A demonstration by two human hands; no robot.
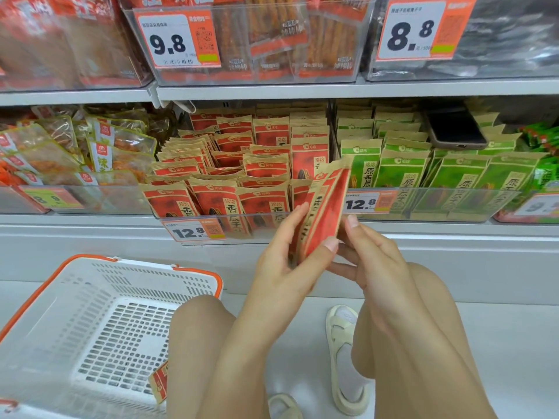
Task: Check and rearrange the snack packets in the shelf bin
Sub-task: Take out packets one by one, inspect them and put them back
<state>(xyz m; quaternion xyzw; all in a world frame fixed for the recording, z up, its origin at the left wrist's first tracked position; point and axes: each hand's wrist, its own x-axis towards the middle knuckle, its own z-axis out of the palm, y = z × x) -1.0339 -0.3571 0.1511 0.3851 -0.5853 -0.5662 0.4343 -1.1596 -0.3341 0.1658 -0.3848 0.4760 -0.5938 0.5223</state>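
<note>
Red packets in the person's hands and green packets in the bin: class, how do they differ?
The red packets are red-printed, the green packets green. The red packets are held tilted in both hands, left hand and right hand; the green packets stand upright in their clear bin. Both have tan paper edges.

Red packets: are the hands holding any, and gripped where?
Yes. Both hands hold a small stack of red packets by its lower end: left hand wraps the left side, right hand fingers pinch the right edge.
</note>
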